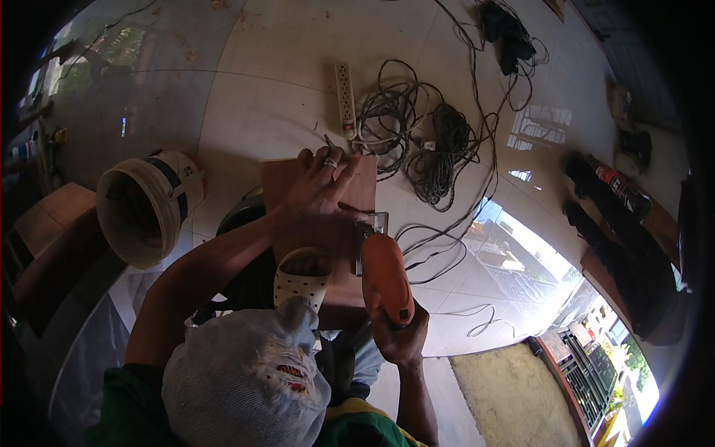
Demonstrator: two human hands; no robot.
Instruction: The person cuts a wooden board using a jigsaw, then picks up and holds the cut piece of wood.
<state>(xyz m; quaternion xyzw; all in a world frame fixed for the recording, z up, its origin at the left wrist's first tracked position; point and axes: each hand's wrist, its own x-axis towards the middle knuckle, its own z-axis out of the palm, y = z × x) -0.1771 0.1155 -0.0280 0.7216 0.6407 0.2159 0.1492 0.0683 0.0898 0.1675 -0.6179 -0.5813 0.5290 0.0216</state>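
Note:
My right hand (402, 335) is wrapped round the rear of an orange jigsaw (387, 276), whose metal base and clear guard rest at the right edge of a brown wooden board (283, 179). The blade is hidden. My left hand (320, 186) lies on the far part of the board with its fingers spread, a ring on one of them. Just past its fingertips shows a small dark thin item (329, 140), too small to name. My foot in a pale, black-dotted slipper (300, 287) presses on the near part of the board.
A white power strip (345, 100) and coiled dark cables (443, 160) lie on the tiled floor ahead. A used bucket (138, 212) is at the left. Another person's dark-clad legs (625, 246) stretch in from the right. My knee in torn jeans (238, 380) rises in front.

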